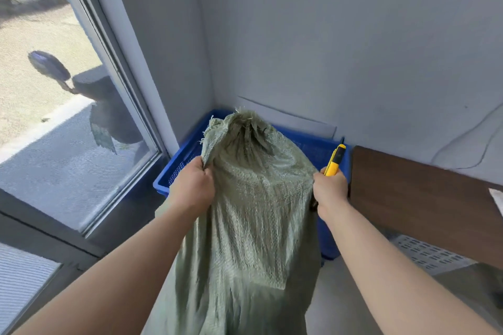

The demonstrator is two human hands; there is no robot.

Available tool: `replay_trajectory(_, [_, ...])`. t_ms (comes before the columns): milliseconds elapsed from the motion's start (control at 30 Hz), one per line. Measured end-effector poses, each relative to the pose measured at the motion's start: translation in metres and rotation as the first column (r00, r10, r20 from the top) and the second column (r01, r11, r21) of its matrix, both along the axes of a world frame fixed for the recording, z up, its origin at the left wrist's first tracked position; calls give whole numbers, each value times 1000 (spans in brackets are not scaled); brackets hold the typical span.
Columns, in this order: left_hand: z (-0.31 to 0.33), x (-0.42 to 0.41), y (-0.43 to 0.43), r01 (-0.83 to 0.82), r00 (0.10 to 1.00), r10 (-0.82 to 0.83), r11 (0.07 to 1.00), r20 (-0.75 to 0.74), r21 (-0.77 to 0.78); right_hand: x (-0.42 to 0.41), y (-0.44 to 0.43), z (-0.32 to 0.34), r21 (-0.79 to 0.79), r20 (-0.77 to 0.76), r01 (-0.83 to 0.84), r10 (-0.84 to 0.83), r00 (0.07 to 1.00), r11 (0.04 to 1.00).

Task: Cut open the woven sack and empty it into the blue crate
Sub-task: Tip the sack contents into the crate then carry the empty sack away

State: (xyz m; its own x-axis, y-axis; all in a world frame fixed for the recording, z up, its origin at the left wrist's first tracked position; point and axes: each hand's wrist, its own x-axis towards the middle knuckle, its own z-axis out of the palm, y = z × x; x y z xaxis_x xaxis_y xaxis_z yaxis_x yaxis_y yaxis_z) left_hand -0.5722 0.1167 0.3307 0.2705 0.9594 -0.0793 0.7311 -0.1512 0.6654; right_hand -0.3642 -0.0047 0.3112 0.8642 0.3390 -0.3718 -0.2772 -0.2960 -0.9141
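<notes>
Green woven plastic sack [253, 198] hangs upended over the blue perforated plastic crate [330, 147] in the far corner, its gathered, frayed end tipped over the near rim and pointing into the crate. The left hand [193, 185] is clamped on a fold of fabric at the sack's left edge; the right hand [330, 187] pinches the right edge while the same fist is closed round a yellow-and-black utility knife [337, 159], its tip pointing up and away from the cloth. No contents are visible — the sack looks slack and mostly flat, so this reads as the emptying step, near its end. Next probably calls for lifting and shaking the near end higher, keeping the knife clear of the fabric and the other hand.
</notes>
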Motion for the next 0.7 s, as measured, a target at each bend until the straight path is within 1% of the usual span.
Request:
replay_trajectory(167, [10,58,33,-16,999,15,1000,40,25,57,35,-2,-8,19,-19,19,1000,1000])
replay_trajectory(367, [-2,118,64,-51,992,53,998,116,-22,116,70,-27,-40,12,-90,90,996,995])
replay_trajectory(533, [-28,143,82,-52,994,59,996,90,-78,144,82,-45,-93,42,-142,147,988,985])
replay_trajectory(700, [-51,155,95,-48,996,55,995,75,-88,152,90,-56,-117,60,-177,185,981,977])
